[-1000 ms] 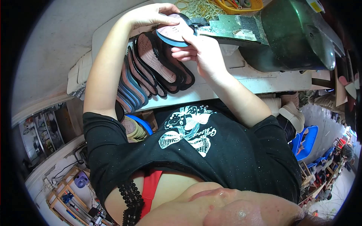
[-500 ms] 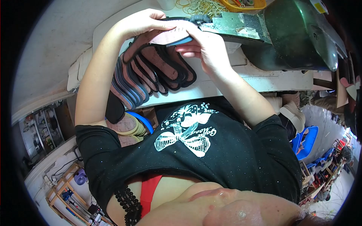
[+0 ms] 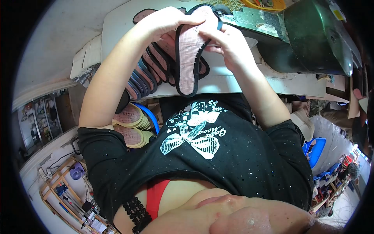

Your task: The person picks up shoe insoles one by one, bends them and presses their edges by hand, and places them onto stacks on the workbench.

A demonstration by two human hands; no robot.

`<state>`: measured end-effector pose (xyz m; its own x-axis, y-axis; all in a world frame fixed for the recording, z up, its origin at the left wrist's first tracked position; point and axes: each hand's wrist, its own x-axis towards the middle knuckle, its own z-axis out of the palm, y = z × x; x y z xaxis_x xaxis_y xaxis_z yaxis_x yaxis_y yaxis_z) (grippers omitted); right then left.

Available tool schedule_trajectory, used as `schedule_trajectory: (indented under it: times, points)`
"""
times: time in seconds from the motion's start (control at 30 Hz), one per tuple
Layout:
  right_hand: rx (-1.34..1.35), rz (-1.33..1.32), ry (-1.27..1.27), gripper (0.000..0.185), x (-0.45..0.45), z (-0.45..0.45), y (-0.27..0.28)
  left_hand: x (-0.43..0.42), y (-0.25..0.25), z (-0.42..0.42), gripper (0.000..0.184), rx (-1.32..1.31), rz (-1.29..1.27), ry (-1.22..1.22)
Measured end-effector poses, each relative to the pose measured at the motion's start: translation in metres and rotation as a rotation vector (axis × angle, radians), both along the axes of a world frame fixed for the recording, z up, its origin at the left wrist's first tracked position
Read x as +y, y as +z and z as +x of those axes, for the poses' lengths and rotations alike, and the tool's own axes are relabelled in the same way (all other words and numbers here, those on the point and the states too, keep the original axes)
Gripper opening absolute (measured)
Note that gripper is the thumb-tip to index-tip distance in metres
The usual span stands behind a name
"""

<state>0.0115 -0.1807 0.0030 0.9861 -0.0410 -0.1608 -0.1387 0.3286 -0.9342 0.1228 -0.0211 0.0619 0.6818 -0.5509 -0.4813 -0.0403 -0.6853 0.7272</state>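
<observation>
L hand (image 3: 173, 20) & R hand (image 3: 230, 43) pinch one pink insole (image 3: 188, 64) nr the green machine (image 3: 307, 35); more insoles (image 3: 159, 60) left of it on table (image 3: 230, 84).

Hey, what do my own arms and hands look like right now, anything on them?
Your left hand and right hand are gloveless, with no watch or bracelet showing. Loose, short black sleeves with tiny pale specks leave everything below them uncovered.

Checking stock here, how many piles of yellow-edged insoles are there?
2: an upper pile beside the blue rim, a lower pile just below. The left sleeve may hide more.
</observation>
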Motion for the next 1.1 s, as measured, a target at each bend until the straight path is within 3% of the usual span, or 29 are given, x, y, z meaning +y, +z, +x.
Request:
schedule_trajectory:
  times: [0.1, 0.2, 0.33, 0.43, 0.57, 0.67, 0.73, 0.77, 0.87, 0.93, 1.0, 1.1]
  points:
    - [-0.096, -0.197, 0.014, 0.029, 0.008, -0.013, -0.004, -0.001, -0.002, -0.004, 0.068, 0.024, 0.026, 0.003]
    - [-0.124, -0.113, 0.022, 0.03, -0.005, -0.01, -0.005, -0.001, -0.002, -0.005, 0.065, 0.071, 0.078, 0.011]
    - [-0.119, -0.188, 0.015, 0.022, -0.02, -0.006, -0.018, 0.003, 0.006, -0.015, 0.047, 0.029, 0.013, -0.082]
    - [-0.066, -0.309, 0.054, 0.024, -0.027, -0.008, -0.012, 0.005, -0.012, -0.013, 0.041, 0.014, -0.036, 0.069]
    - [-0.038, -0.211, 0.366, 0.019, -0.048, -0.02, 0.002, 0.003, -0.011, -0.008, 0.041, -0.027, -0.088, 0.111]
    - [0.052, -0.18, 0.399, 0.019, -0.06, -0.035, 0.002, 0.003, -0.011, 0.005, 0.039, -0.08, -0.033, 0.084]
    - [0.047, -0.171, 0.322, 0.018, -0.064, -0.037, -0.008, 0.0, -0.001, 0.015, 0.033, -0.106, 0.084, 0.008]
    - [0.049, -0.168, 0.293, 0.018, -0.064, -0.035, -0.008, -0.009, -0.003, 0.004, 0.035, -0.072, -0.187, 0.229]
    - [0.014, -0.13, 0.265, 0.02, -0.06, -0.02, -0.011, -0.015, 0.003, 0.021, 0.033, -0.096, -0.09, 0.212]
    - [-0.033, -0.081, 0.108, 0.02, -0.047, -0.013, -0.013, -0.016, 0.005, 0.03, 0.036, -0.068, -0.041, 0.248]
    - [-0.066, 0.003, 0.056, 0.022, -0.041, -0.005, -0.013, -0.015, 0.004, 0.037, 0.038, -0.044, -0.099, 0.271]
    - [-0.12, -0.222, -0.003, 0.029, -0.015, -0.014, 0.01, 0.002, -0.004, 0.032, 0.033, 0.007, -0.394, 0.328]
